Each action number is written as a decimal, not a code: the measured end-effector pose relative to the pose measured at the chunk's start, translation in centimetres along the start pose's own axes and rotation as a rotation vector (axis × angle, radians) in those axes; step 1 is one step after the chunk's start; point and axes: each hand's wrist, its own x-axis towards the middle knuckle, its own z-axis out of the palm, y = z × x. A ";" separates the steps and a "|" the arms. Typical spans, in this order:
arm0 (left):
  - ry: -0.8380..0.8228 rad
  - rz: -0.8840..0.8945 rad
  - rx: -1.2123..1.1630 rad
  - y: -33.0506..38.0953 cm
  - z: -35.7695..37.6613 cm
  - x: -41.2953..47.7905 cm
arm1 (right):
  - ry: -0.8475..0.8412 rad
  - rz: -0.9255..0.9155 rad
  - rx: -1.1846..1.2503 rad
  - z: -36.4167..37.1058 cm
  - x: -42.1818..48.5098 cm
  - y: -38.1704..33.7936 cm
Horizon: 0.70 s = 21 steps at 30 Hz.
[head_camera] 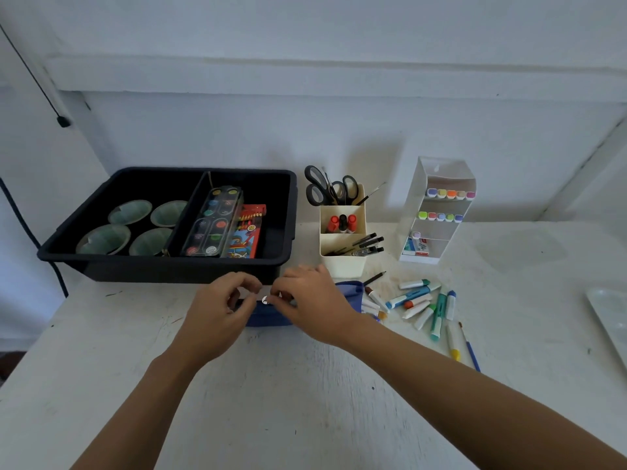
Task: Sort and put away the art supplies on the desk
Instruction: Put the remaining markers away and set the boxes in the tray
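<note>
A blue pencil case [268, 317] lies on the white desk [305, 401] just in front of the black bin [169, 266]. My left hand [220, 310] grips its left end with curled fingers. My right hand [312, 303] pinches a small white zipper pull at the case's top. The case's right end [349, 290] gapes, with white tubes sticking out of it. Several markers and paint tubes [420, 307] lie loose on the desk to the right.
The black bin holds several paint cups [129, 212], a watercolour palette [213, 225] and a red pencil box [249, 232]. A cream organiser [342, 266] carries scissors, markers and pens. A clear marker rack [437, 212] stands behind. A brush [470, 347] lies right; a white tray [610, 313] at the edge.
</note>
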 end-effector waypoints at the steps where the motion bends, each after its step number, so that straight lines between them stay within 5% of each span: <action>1: -0.037 0.006 0.014 -0.1 -0.1 -0.1 | 0.005 -0.009 0.003 0.1 0.0 0.0; 9: -0.146 0.013 0.071 -0.9 -0.6 0.1 | -0.073 -0.023 0.018 0.1 0.0 -0.1; 21: -0.242 0.031 0.082 -0.7 -0.4 1.9 | 0.209 0.211 0.012 -1.7 -3.3 2.7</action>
